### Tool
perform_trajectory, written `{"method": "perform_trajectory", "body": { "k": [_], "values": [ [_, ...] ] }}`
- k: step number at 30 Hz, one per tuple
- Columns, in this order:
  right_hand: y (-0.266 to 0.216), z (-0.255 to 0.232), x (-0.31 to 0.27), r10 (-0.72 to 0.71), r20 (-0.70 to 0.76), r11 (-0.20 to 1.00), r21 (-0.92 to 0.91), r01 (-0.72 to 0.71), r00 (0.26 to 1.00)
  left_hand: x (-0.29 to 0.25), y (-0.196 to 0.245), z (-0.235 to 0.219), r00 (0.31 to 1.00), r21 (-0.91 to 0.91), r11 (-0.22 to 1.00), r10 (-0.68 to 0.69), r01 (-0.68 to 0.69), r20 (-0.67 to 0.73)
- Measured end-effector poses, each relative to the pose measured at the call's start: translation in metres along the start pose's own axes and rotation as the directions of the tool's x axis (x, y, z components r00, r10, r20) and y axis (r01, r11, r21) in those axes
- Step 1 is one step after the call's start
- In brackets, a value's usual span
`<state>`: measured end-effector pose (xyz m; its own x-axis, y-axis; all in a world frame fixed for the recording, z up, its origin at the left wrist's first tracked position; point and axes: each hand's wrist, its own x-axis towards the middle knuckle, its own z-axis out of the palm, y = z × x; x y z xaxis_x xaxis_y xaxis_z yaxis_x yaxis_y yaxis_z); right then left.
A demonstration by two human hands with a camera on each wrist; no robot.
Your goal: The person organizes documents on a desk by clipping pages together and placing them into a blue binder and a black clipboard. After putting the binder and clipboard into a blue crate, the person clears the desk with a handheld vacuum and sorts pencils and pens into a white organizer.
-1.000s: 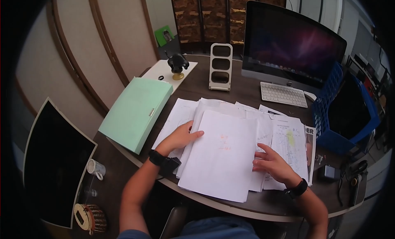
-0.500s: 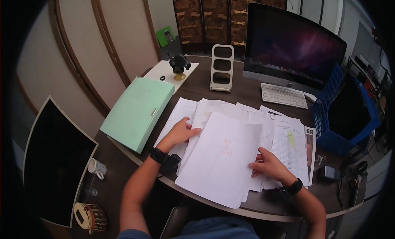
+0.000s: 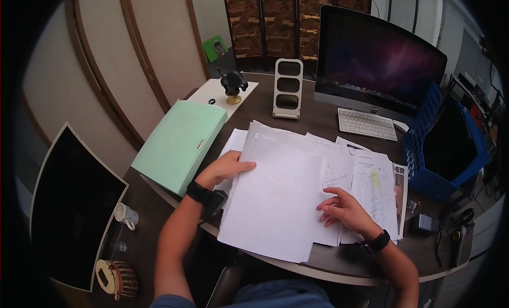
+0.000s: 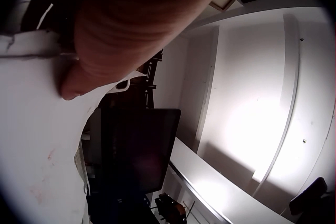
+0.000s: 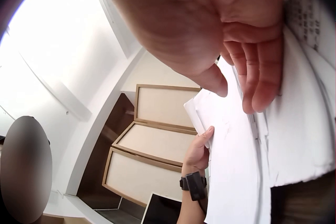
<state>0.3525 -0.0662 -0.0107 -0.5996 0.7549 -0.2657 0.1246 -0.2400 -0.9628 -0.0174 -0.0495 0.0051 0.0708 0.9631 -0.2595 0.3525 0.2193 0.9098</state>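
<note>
A stack of white sheets (image 3: 270,196) lies tilted across other papers at the desk's front edge. My left hand (image 3: 222,169) grips its left edge, the thumb on top and the other fingers underneath; the left wrist view shows that thumb (image 4: 84,79) on the paper (image 4: 31,129). Faint reddish marks show on the top sheet. Beside the stack's right edge is my right hand (image 3: 345,210), its fingers loosely bent, holding nothing. In the right wrist view this hand (image 5: 220,29) hovers by the sheet edges. Printed sheets (image 3: 368,196) lie to its right.
A mint-green file box (image 3: 177,143) lies at the left, with a white stand (image 3: 288,90) behind the papers. Farther right are a keyboard (image 3: 367,123), a monitor (image 3: 379,64) and a blue basket (image 3: 437,175). A mug (image 3: 126,215) stands low at the left.
The top stack has shifted left with my left hand at its edge, exposing more handwritten paper on the right. My right hand's fingers have come away from the stack's right edge.
</note>
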Motion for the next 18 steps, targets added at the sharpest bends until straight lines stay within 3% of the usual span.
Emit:
{"method": "perform_trajectory", "body": {
  "k": [4,5,7,10,14,16,17,18],
  "values": [
    [0.006,-0.003,0.002,0.022,0.059,0.999,-0.031,-0.02,0.998,0.009,-0.002,-0.029,0.983,0.331,0.94,-0.021,0.082,-0.182],
    [0.006,-0.003,0.002,0.02,0.059,0.999,-0.027,-0.018,0.998,0.013,-0.013,-0.03,0.983,0.335,0.939,-0.022,0.083,-0.182],
    [0.007,-0.003,0.001,0.02,0.039,1.0,0.006,-0.021,0.999,0.02,-0.041,-0.028,0.892,0.676,0.726,0.213,0.129,-0.399],
    [0.005,-0.003,-0.003,0.014,0.062,0.999,0.044,-0.017,0.998,0.02,-0.043,-0.024,0.874,0.57,0.797,0.12,0.198,-0.471],
    [-0.002,0.001,-0.005,0.032,0.079,0.996,0.082,-0.038,0.996,0.022,-0.04,-0.026,0.881,0.48,0.858,0.073,0.184,-0.467],
    [-0.005,0.005,-0.003,0.065,0.129,0.993,0.09,-0.077,0.989,0.015,-0.033,-0.024,0.948,0.228,0.966,-0.048,0.124,-0.315],
    [-0.004,0.006,-0.001,0.078,0.14,0.993,0.08,-0.09,0.987,0.013,-0.03,-0.017,0.948,0.122,0.981,-0.109,0.151,-0.299],
    [-0.001,0.007,0.002,0.077,0.139,0.992,0.084,-0.089,0.987,0.01,-0.03,-0.016,0.948,0.126,0.98,-0.11,0.153,-0.298]
  ]
}}
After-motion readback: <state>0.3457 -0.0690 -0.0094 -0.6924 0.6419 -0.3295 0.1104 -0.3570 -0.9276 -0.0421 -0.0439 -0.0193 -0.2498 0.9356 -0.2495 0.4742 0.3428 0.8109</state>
